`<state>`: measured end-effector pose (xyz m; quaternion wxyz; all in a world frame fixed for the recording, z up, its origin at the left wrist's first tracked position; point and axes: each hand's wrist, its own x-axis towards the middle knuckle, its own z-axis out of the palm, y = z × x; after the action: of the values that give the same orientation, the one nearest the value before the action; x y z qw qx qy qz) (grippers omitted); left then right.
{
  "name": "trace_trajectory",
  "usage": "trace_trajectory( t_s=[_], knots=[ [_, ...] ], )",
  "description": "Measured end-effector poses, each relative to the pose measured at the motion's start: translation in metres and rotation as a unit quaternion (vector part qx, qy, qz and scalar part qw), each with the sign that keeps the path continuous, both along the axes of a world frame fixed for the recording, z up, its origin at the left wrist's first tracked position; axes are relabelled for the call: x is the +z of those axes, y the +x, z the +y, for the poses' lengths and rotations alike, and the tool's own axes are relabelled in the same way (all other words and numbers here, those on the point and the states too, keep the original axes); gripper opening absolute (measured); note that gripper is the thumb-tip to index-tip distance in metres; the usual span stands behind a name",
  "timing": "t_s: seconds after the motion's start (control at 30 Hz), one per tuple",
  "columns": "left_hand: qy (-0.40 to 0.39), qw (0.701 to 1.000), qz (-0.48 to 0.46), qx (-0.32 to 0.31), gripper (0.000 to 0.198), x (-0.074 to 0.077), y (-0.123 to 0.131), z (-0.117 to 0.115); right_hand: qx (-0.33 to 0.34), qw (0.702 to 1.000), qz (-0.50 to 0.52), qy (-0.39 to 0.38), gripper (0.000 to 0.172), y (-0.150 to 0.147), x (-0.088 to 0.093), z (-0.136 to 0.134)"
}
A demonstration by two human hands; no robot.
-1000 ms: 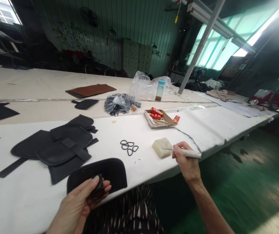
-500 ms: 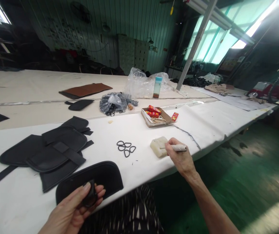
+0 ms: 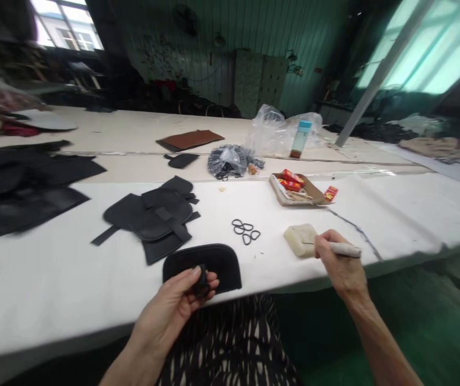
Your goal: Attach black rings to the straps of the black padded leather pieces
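Note:
Near the table's front edge, my left hand [image 3: 182, 295] is closed on a small black piece [image 3: 201, 281], held over a black rounded panel [image 3: 224, 265]. My right hand [image 3: 343, 267] grips a tool with a pale wrapped handle [image 3: 346, 250]; its thin tip points at a yellowish wax-like block [image 3: 300, 239]. Several black rings [image 3: 246, 227] lie on the white table cover between the hands. Farther left rests a pile of black cut pieces with straps [image 3: 155, 214].
A cardboard tray [image 3: 284, 201] with red boxes stands behind the block. Beyond are a bottle [image 3: 300, 140], clear plastic bags [image 3: 270, 131], a bagged black bundle [image 3: 227, 161] and a brown sheet [image 3: 195, 139]. Black material [image 3: 24, 185] is stacked at the left.
The view has turned left, so the table's things appear farther right and more black material shows at the left. Both hands keep their holds, the right one still beside the block.

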<state>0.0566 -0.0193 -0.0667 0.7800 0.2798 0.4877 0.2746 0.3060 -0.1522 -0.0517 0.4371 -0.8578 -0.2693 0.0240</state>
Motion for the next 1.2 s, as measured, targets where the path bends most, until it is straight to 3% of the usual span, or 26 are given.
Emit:
trace_trajectory(
  t_s=[0.13, 0.23, 0.33, 0.5, 0.73, 1.2],
  knots=[
    [0.001, 0.999, -0.045, -0.023, 0.013, -0.003, -0.004, -0.004, -0.028, 0.996, 0.087, 0.023, 0.023, 0.008, -0.005, -0.008],
    [0.004, 0.998, -0.057, -0.023, 0.012, -0.006, -0.006, -0.006, -0.033, 0.976, 0.16, 0.145, 0.019, 0.013, -0.008, -0.017],
    [0.005, 0.997, -0.069, -0.023, 0.012, -0.008, -0.007, -0.008, -0.02, 0.936, 0.239, 0.256, 0.017, 0.005, -0.004, -0.023],
    [0.009, 0.995, -0.093, -0.038, 0.014, -0.011, -0.009, -0.007, 0.02, 0.88, 0.368, 0.3, 0.019, -0.042, 0.004, -0.015],
    [0.011, 0.991, -0.121, -0.054, 0.014, -0.016, -0.012, -0.005, 0.196, 0.808, 0.472, 0.293, 0.023, -0.115, -0.006, 0.025],
    [0.01, 0.988, -0.14, -0.063, 0.017, -0.017, -0.015, -0.006, 0.241, 0.818, 0.444, 0.276, 0.026, -0.132, -0.02, 0.05]
  ],
)
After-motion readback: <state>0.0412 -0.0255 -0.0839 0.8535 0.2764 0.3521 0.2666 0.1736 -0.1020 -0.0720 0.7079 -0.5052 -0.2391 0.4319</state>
